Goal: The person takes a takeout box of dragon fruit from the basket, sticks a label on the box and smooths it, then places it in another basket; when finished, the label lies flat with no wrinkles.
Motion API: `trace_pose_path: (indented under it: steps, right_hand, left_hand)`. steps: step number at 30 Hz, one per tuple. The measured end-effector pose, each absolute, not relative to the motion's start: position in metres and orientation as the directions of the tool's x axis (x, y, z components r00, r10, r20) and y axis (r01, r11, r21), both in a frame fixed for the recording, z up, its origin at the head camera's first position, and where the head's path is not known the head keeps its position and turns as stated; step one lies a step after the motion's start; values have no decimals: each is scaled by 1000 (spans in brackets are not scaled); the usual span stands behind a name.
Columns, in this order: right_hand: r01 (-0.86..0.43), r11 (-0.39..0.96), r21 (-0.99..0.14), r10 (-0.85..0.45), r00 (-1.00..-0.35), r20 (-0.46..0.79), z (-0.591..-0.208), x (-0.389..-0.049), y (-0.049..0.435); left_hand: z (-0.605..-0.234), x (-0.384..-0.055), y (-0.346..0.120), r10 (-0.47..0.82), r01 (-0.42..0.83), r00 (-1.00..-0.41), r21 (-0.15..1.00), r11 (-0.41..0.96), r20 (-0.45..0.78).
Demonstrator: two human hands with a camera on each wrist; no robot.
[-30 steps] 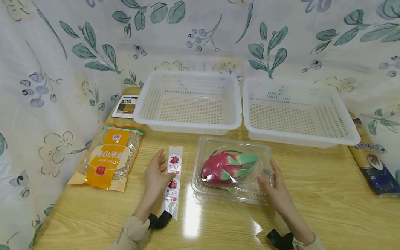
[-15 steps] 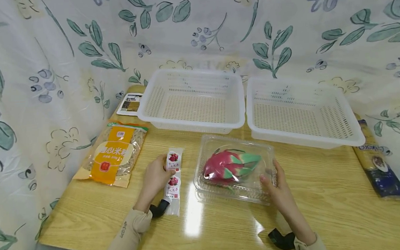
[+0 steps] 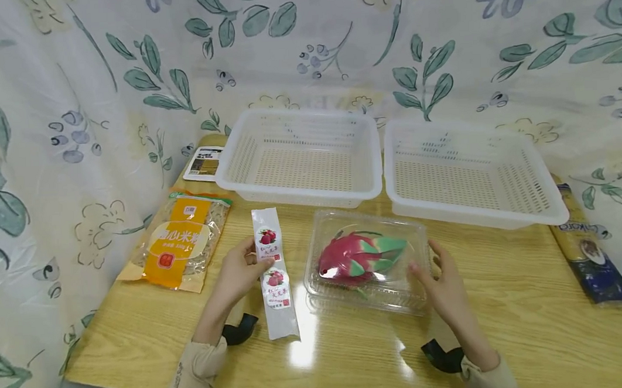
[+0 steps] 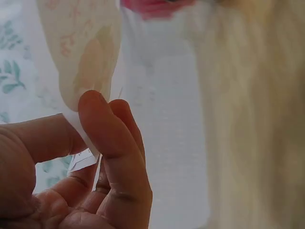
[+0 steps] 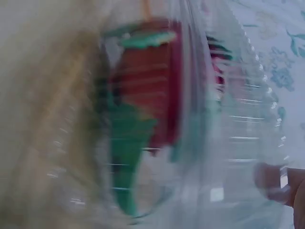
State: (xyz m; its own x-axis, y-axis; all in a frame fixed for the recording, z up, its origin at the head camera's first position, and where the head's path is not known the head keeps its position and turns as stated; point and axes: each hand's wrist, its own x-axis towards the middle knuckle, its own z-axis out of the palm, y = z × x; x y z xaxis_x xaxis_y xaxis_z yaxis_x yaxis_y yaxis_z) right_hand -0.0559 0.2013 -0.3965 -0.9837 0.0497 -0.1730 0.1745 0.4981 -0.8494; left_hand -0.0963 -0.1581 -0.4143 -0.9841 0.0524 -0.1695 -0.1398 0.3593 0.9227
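Two labels (image 3: 275, 279) sit one above the other on the strip (image 3: 284, 324) that we see in the left hand (image 3: 238, 272). Its grip is narrow: it pinches the strip by the left edge, between the labels, thumb in front and fingers behind. Each label bears a red picture with print beneath it. From the left wrist we look at the strip's pale back. The strip is just left of the box (image 3: 387, 298), and a sliver of tabletop (image 3: 507, 312) shows between them; whether its lower end touches the wood, we cannot tell.

The box is clear and lies on the tabletop with the fruit (image 3: 359, 255) inside, red with green leaf tips pointing right. At its right side we find the right hand (image 3: 446, 283), thumb over the rim and fingers just outside. That grip is fairly wide; the right wrist view is blurred, so we cannot tell whether it holds the box or only rests against it.

Further left we see an orange bag (image 3: 178, 239), and beyond it a white pouch (image 3: 204, 163) beside the left basket (image 3: 301, 165). The right basket (image 3: 442, 178) stands just next to that one. On the far right lies a packet (image 3: 591, 255). Floral cloth (image 3: 303, 36) hangs behind.
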Motion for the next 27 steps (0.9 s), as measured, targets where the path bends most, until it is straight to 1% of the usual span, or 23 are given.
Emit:
trace_pose_path:
  steps: [3,5,9,12,15,17,20,27]
  right_hand:
    - [96,508,-856,98,-994,-53,-382,-60,192]
    - [22,491,-871,99,-995,30,-372,-61,180]
    - [-124,433,-893,38,-987,156,-354,-61,149]
    - [-207,391,-897,-29,-977,212,-345,-61,127]
    - [-229,356,-906,-69,-973,219,-340,-64,110]
    - [-204,321,-925,-77,-979,189,-339,-67,103]
    - [-146,280,-949,-55,-989,136,-340,-69,98]
    - [-69,280,-957,-14,-998,68,-342,-70,94]
  left_hand:
    - [-399,-91,-147,89,-117,-985,946,303,-150]
    - [-389,-88,-139,115,-97,-984,954,284,-134]
    - [-374,-83,-119,172,-78,-978,968,240,-121]
    - [-366,-78,-103,210,-57,-972,974,221,-105]
    - [-361,-74,-91,241,-25,-968,978,209,-77]
    - [-359,-71,-84,262,-10,-963,981,193,-62]
    - [-359,-68,-76,289,-1,-956,986,170,-51]
    - [-359,-63,-68,300,39,-954,982,182,-18]
